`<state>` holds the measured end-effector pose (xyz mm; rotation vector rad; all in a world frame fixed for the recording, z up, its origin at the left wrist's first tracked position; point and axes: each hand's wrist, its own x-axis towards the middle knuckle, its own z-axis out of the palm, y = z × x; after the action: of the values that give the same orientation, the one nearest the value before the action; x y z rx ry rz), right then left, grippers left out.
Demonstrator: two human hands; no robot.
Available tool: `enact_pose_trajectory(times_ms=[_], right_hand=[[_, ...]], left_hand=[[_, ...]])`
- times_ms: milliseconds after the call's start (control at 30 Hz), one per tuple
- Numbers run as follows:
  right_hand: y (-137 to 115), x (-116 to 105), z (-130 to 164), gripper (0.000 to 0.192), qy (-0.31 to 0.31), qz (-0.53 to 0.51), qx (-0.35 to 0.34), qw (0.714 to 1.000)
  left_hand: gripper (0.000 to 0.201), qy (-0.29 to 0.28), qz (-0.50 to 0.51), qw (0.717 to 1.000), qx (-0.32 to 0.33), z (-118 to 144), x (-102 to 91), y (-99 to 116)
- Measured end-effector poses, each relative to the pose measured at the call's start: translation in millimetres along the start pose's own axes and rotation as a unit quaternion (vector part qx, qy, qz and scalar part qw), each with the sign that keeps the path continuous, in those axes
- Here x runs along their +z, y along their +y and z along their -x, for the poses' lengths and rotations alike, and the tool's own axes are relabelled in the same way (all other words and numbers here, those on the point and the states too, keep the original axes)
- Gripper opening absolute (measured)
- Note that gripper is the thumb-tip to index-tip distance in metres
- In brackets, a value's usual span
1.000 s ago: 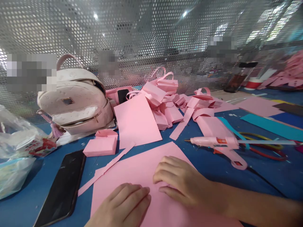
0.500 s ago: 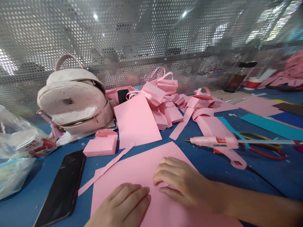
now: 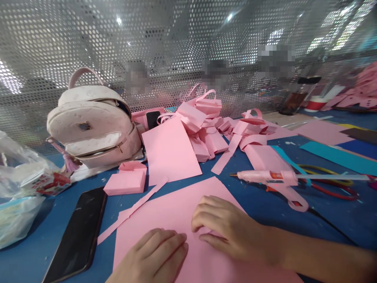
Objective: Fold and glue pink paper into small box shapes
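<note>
A large pink paper sheet (image 3: 147, 220) lies flat in front of me, under both hands. My left hand (image 3: 156, 255) rests on it palm down, fingers laid out side by side, holding nothing I can see. On the same sheet, my right hand (image 3: 220, 224) has loosely bent fingers with a gap between thumb and forefinger; nothing shows in it. A thin pink paper strip (image 3: 132, 210) crosses the sheet's left corner. Beyond the sheet are a small folded pink paper box (image 3: 125, 182) and another pink sheet (image 3: 171, 153).
A pink glue gun (image 3: 271, 179) with a cord lies at right, beside pliers (image 3: 332, 184) with red and yellow handles. A black phone (image 3: 76, 236) and plastic bag (image 3: 17, 196) are at left. Behind stand a pale backpack (image 3: 94, 125), piled pink paper pieces (image 3: 203, 122) and a perforated metal screen (image 3: 176, 39).
</note>
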<state>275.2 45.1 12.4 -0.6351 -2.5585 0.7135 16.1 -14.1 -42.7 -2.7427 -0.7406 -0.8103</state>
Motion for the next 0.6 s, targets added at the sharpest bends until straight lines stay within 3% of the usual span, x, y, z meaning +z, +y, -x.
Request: enact_pose_trajectory(times_ms=[333, 600], right_hand=[[-0.3, -1.4, 0.0, 0.006, 0.001, -0.006, 0.001, 1.000], [3.1, 1.3, 1.8, 0.019, 0.021, 0.018, -0.014, 0.999]], left_hand=[[0.037, -0.004, -0.003, 1.000, 0.003, -2.2, -2.2, -1.4], [0.036, -0.004, -0.003, 1.000, 0.000, -3.0, -3.3, -0.7]])
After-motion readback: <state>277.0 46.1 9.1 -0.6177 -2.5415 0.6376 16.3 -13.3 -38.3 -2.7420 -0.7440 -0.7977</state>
